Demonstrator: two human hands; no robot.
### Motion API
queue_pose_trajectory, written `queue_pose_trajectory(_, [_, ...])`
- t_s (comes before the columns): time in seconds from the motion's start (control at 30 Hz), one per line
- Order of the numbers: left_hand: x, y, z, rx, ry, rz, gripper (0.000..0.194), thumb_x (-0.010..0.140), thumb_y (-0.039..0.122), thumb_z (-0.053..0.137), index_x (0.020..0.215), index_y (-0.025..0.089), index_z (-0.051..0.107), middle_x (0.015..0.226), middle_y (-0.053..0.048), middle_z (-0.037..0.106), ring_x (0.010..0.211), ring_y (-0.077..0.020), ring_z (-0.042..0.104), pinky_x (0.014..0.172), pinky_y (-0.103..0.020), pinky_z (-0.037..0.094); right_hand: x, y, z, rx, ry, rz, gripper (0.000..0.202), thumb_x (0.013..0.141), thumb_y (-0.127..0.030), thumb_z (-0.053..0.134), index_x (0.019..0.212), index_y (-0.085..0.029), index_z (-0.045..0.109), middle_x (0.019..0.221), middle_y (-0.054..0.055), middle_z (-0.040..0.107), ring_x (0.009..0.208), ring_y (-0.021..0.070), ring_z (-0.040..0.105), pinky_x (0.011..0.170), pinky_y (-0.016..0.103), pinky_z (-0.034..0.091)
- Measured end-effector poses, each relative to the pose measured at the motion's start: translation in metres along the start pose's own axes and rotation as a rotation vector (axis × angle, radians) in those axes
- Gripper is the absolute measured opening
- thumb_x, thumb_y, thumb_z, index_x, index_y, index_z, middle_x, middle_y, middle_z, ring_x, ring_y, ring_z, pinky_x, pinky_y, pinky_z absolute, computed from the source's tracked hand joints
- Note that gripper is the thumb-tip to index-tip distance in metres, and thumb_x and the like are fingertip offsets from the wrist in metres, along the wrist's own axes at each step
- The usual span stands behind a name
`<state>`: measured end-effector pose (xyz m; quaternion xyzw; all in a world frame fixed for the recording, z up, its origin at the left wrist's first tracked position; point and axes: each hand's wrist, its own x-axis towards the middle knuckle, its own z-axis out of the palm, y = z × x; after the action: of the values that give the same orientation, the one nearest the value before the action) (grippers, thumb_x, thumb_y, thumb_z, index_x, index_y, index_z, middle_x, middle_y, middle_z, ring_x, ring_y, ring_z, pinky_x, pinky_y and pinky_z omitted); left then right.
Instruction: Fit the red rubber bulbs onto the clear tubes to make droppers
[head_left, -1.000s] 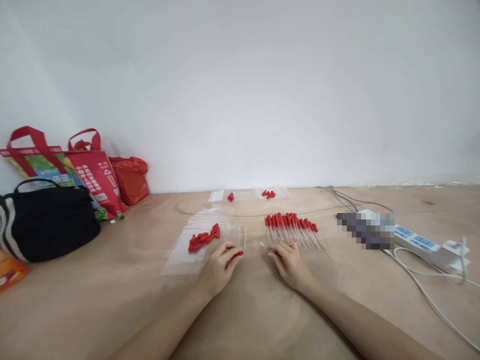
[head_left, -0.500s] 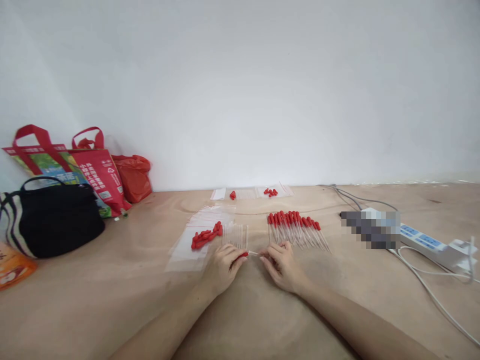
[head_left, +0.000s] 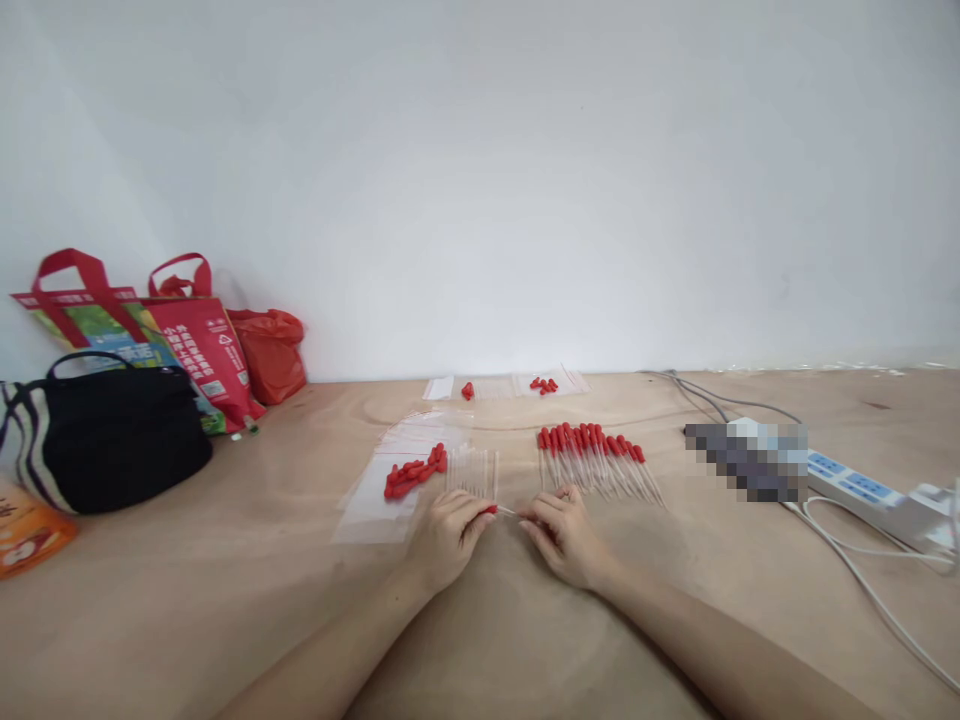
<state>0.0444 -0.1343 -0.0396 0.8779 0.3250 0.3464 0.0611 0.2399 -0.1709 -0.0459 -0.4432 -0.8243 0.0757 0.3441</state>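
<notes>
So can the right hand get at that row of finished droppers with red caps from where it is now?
Probably yes. The right hand lies just in front of the row of clear droppers with red rubber caps, with nothing between them, though its fingers are pinching a thin clear tube right now.
</notes>
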Motion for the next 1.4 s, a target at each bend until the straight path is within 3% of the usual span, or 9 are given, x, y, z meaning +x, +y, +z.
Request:
queue_pose_trajectory(0.37, [-0.002,0.001,-0.006,0.019,-0.124,0.128,0.021,0.086,0.023,0.04,0.078,0.018,0.059,0.072,-0.001,0.064,0.07,-0.0134,0.055,0.073,-0.031,0.037,0.003,0.01,-0.003,-0.053,-0.051,-0.115,0.021,0.084,-0.019,0.041,0.091,-0.024,0.06,0.078,0.0,0.062,0.069,0.0116,0.052,0.074,0.031,0.024])
queue_pose_trajectory(0.63, [-0.004,0.004,-0.002,0.106,-0.083,0.212,0.019,0.085,0.022,0.04,0.076,0.018,0.056,0.066,0.001,0.06,0.065,-0.0122,0.053,0.082,-0.034,0.033,-0.001,0.006,0.001,-0.214,-0.009,-0.18,0.022,0.082,-0.018,0.038,0.081,-0.02,0.06,0.069,0.0,0.057,0.06,0.0103,0.046,0.066,0.03,0.019])
queue_pose_trajectory(0.97, [-0.005,0.008,-0.002,0.145,-0.075,0.287,0.019,0.084,0.019,0.038,0.072,0.017,0.053,0.065,0.0,0.057,0.065,-0.0123,0.05,0.085,-0.035,0.033,0.001,-0.006,0.005,-0.179,-0.064,-0.113,0.025,0.083,-0.019,0.033,0.07,-0.017,0.054,0.064,0.0,0.056,0.056,0.01,0.041,0.063,0.028,0.018])
queue_pose_trajectory(1.23, [0.005,0.004,-0.01,0.257,-0.119,0.282,0.017,0.084,0.018,0.04,0.078,0.019,0.056,0.072,0.001,0.061,0.072,-0.0139,0.052,0.087,-0.038,0.03,0.007,-0.015,0.002,-0.135,-0.14,0.02,0.025,0.085,-0.021,0.034,0.075,-0.019,0.057,0.072,0.001,0.061,0.066,0.0115,0.049,0.065,0.027,0.022])
queue_pose_trajectory(1.4, [0.009,-0.006,-0.022,0.33,-0.018,0.2,0.015,0.081,0.024,0.047,0.09,0.022,0.059,0.082,-0.001,0.063,0.08,-0.0167,0.052,0.086,-0.039,0.03,0.011,-0.005,-0.012,-0.152,-0.119,0.099,0.019,0.079,-0.022,0.043,0.079,-0.024,0.062,0.078,0.0,0.063,0.077,0.0155,0.052,0.072,0.029,0.025])
